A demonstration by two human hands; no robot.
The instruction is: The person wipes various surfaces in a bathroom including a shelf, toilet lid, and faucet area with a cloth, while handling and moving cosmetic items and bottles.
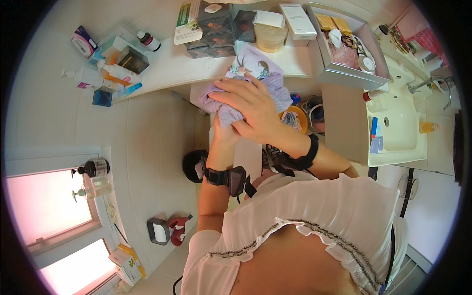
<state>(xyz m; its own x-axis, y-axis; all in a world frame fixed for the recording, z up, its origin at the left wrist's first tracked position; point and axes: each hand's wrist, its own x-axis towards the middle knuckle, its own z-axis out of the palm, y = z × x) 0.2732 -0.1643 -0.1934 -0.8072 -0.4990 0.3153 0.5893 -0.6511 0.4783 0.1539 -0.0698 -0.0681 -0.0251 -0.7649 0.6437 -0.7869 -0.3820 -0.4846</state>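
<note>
A lavender ribbed cloth [281, 90] is bunched between my two hands, above the front edge of the white shelf. My left hand [225, 129] supports it from below; most of its fingers are hidden by the cloth and the other hand. Across the top lies my right hand [252, 105], fingers spread over the folds and pressing them against the left. Just beyond the cloth is a printed white card or packet [254, 61] with a coloured picture, its lower edge covered by the cloth. Dark strapped bands circle both wrists.
Dark boxes [215, 31], a round tub [271, 35] and a grey box of small items [354, 73] stand on the shelf [166, 70]. Bottles [118, 72] crowd its left end. Right is a cream sink [400, 147]; below, an orange basin [300, 116] and a black bin [191, 166].
</note>
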